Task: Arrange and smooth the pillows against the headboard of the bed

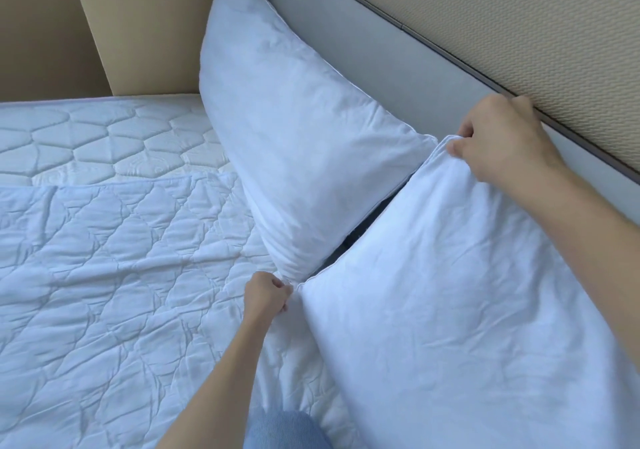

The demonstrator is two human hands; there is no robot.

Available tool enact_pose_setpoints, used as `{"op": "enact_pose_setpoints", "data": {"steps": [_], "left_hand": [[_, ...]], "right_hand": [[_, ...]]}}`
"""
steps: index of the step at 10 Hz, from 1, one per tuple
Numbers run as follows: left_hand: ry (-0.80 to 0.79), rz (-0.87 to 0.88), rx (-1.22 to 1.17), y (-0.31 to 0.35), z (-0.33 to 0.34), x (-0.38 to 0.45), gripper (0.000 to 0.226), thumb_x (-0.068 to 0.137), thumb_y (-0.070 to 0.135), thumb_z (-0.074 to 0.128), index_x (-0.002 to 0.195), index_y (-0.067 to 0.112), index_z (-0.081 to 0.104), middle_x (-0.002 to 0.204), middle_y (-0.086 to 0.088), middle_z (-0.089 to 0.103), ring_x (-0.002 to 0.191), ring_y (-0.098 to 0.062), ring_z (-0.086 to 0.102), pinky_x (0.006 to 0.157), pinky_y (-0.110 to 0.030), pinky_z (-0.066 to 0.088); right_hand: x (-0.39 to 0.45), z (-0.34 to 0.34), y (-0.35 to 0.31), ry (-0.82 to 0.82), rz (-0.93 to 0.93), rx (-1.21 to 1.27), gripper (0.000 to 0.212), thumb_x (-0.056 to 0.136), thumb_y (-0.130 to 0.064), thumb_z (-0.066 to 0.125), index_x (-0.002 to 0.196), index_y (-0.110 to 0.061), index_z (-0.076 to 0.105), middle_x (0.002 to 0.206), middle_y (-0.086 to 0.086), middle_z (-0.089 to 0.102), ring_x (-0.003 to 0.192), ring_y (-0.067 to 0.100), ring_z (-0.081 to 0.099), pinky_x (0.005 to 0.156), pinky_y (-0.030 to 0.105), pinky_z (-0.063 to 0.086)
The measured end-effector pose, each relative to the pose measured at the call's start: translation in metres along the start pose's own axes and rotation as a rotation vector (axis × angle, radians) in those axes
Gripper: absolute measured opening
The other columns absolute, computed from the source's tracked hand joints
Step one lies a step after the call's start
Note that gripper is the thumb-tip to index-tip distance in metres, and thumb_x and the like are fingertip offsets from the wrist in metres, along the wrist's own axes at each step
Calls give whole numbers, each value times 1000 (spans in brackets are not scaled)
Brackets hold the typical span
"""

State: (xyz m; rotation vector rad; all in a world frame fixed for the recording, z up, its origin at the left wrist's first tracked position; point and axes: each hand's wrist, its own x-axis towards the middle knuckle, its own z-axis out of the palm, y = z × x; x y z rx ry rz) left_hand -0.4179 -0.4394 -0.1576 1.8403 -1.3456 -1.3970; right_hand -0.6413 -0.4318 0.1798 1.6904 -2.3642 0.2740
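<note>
Near pillow [467, 310]: white, lightly creased, at 4 o'clock; leans on the headboard [398, 50], top edge just below its dark trim.
Far pillow [294, 129]: white, plump, at 12 o'clock; stands tilted against the headboard, long edge running up to the wall corner.
Gap: a narrow dark wedge between the two pillows; their top corners almost touch, their bottom corners meet at the left hand.
Right hand [498, 136]: at 2 o'clock, fingers pinched shut on the near pillow's top corner, knuckles close to the trim.
Left hand [268, 296]: at 6 o'clock, closed in a fist where both bottom corners meet; which pillow it grips cannot be told.
Open room: bedding at 9 o'clock lies flat and bare; the headboard side is tight.
Quilt [121, 292]: white, stitched, wrinkled, folded edge at 10 o'clock.
Mattress [104, 136]: white hexagon quilting, bare beyond the quilt.
Wall [519, 15]: beige, textured, above the headboard.
Knee [280, 428]: blue denim, at 6 o'clock, on the quilt.
</note>
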Motion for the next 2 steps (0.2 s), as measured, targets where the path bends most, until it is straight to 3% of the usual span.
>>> {"op": "enact_pose_setpoints", "data": {"steps": [1, 2], "left_hand": [[57, -3, -132, 5, -35, -4, 20, 85, 19, 63, 85, -1, 67, 68, -14, 69, 53, -27, 64, 65, -39, 59], [200, 133, -161, 21, -83, -19, 26, 87, 26, 62, 106, 9, 67, 93, -8, 70, 86, -29, 69, 78, -39, 55]], "right_hand": [[-9, -3, -7, 7, 5, 84, 28, 92, -23, 67, 82, 3, 67, 84, 25, 65, 97, 41, 63, 70, 37, 51], [-34, 3, -21, 148, -3, 264, 33, 95, -22, 57, 96, 11, 60, 93, 30, 67, 81, 47, 65, 73, 47, 56]]}}
